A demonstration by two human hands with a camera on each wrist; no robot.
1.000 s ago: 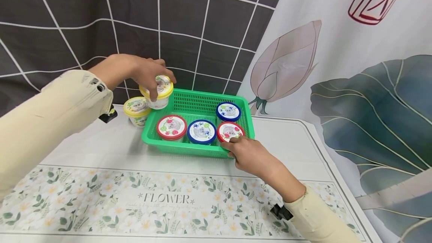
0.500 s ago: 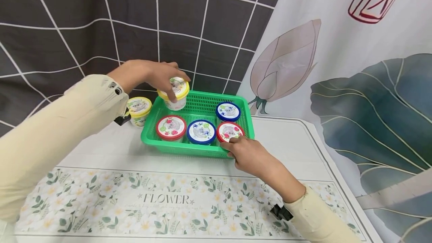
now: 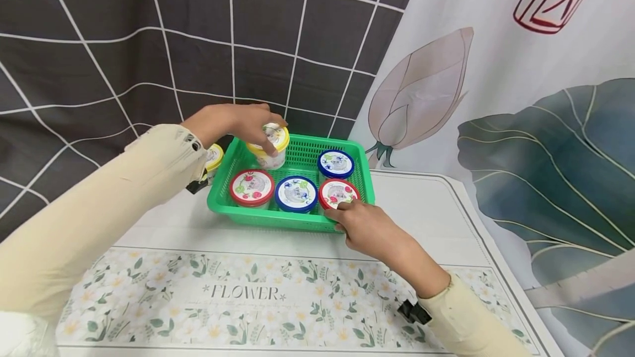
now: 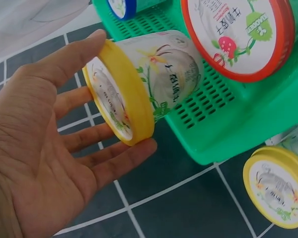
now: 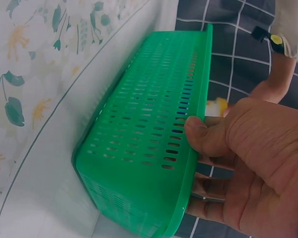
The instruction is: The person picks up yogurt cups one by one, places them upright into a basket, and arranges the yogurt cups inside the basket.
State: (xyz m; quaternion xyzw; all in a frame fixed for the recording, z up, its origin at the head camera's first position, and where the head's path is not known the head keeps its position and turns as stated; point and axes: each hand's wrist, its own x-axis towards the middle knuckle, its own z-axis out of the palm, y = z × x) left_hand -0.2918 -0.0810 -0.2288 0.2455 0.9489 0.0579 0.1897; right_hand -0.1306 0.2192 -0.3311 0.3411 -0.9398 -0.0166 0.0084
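My left hand (image 3: 245, 124) grips a white tub with a yellow lid (image 3: 270, 160) from above, by its lid. That tub is low in the back left corner of a green plastic basket (image 3: 278, 221); whether it touches the bottom I cannot tell. In the left wrist view, thumb and fingers are spread round the yellow lid (image 4: 134, 99). My right hand (image 3: 369, 228) grips the basket's front right rim, its thumb on the outer wall (image 5: 134, 148) in the right wrist view. Inside stand two red-lidded tubs (image 3: 252, 187) and two blue-lidded tubs (image 3: 296, 194).
Another yellow-lidded tub (image 3: 214, 158) stands on the table just left of the basket, partly hidden by my left wrist. A dark gridded curtain (image 3: 198, 32) hangs close behind the basket. The white table (image 3: 416, 208) has a flower-printed band along its front.
My left hand has carried the yellow-lidded tub rightward and down, from over the basket's left rim into its back left corner. The right hand stays at the rim.
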